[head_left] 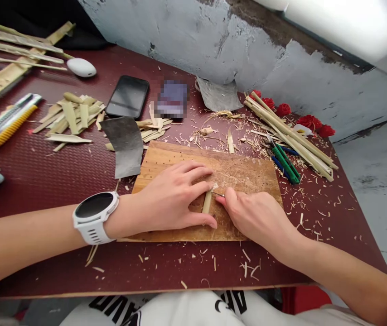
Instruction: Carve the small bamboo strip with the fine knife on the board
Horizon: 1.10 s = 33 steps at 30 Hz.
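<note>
A short piece of pale green plant stem (207,202) lies on a worn wooden board (166,156). My left hand (173,197), with a white watch on its wrist, steadies the piece between its fingers and thumb against the board. My right hand (259,217) is closed around a small knife (220,195); only its thin dark blade shows, its tip touching the upper part of the stem piece, and the handle is hidden in the palm. White shavings (215,185) gather at the stem's top end.
Beyond the board lie a phone (128,96), stem strips (74,115) and grey sandpaper (123,147). At right are a green-handled cutter (285,163), long stems (292,136) and red flowers (311,122). A yellow utility knife (8,122) is at left. Shavings litter the dark red table.
</note>
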Each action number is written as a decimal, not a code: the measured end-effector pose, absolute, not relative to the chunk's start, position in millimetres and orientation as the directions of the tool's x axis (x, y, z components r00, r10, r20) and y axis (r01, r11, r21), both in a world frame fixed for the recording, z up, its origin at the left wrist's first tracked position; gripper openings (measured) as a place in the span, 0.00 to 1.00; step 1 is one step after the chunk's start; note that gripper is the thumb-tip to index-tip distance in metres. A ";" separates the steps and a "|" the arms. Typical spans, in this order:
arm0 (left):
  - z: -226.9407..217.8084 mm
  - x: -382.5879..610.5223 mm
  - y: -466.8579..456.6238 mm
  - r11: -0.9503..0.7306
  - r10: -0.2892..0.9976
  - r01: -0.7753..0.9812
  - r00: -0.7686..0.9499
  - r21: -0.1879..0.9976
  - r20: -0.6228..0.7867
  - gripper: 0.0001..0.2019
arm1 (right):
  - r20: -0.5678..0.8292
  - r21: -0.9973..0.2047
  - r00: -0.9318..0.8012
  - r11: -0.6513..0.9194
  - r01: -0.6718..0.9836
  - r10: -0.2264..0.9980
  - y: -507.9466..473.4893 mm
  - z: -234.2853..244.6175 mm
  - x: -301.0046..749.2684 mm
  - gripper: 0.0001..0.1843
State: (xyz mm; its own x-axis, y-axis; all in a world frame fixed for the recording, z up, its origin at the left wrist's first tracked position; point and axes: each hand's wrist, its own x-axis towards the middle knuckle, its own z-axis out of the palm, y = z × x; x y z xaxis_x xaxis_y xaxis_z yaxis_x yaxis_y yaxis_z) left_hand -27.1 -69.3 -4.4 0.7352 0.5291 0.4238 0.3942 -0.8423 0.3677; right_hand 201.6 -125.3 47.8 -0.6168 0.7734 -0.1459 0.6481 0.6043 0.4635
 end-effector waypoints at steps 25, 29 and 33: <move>6.0 -30.8 -65.8 -0.781 0.571 0.414 0.777 0.467 0.267 0.24 | -0.095 0.491 -0.536 0.508 0.708 0.839 -136.3 40.4 201.0 0.20; 6.6 -29.9 -65.5 -0.779 0.577 0.426 0.775 0.461 0.259 0.26 | -0.006 0.491 -0.534 0.468 0.735 0.845 -139.6 35.3 201.5 0.20; 9.3 -28.6 -67.8 -0.767 0.589 0.439 0.771 0.469 0.242 0.21 | 0.106 0.487 -0.522 0.413 0.769 0.847 -143.1 29.3 205.6 0.21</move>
